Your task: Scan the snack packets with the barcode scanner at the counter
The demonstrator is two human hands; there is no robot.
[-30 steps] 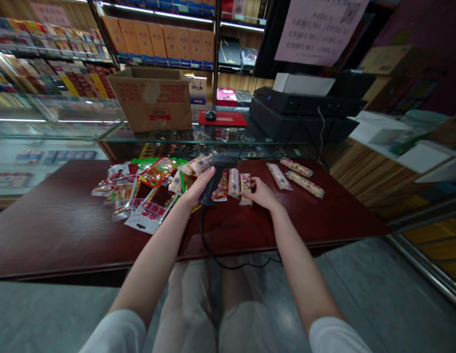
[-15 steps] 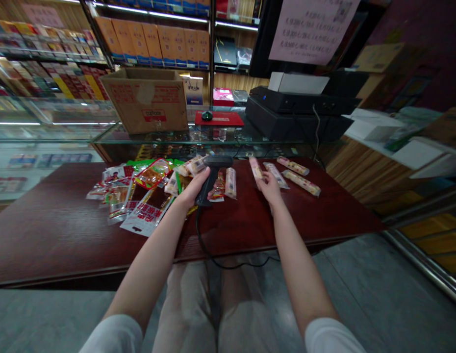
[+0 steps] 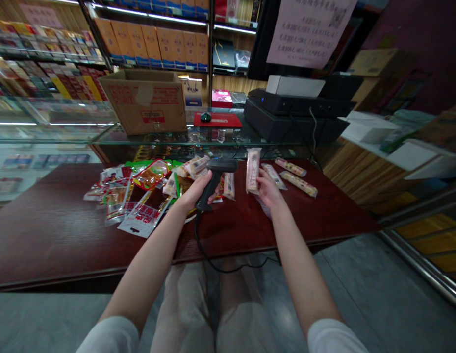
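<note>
My left hand (image 3: 199, 191) is wrapped round the handle of a black barcode scanner (image 3: 213, 184), whose head points right. In my right hand (image 3: 268, 189) is a wrapped snack bar (image 3: 253, 169) in clear and pink film, held upright by its lower right edge. Just right of the scanner lies another wrapped bar (image 3: 229, 186). Beyond my right hand lie a wrapped bar (image 3: 274, 175) and two more, one of them a speckled bar (image 3: 299, 183). Left of the scanner, a heap of snack packets (image 3: 139, 196) has a few wrapped bars on its right side.
The dark red table (image 3: 59, 235) meets a glass counter behind. On that stand a cardboard box (image 3: 147, 105), a red mat (image 3: 228, 120) with a mouse, and a black cash drawer (image 3: 287, 122). The scanner's cable (image 3: 228, 270) hangs over the table's front edge.
My right hand has tilted the wrapped bar more upright, turning its face toward me and the scanner. The scanner has moved slightly right in my left hand.
</note>
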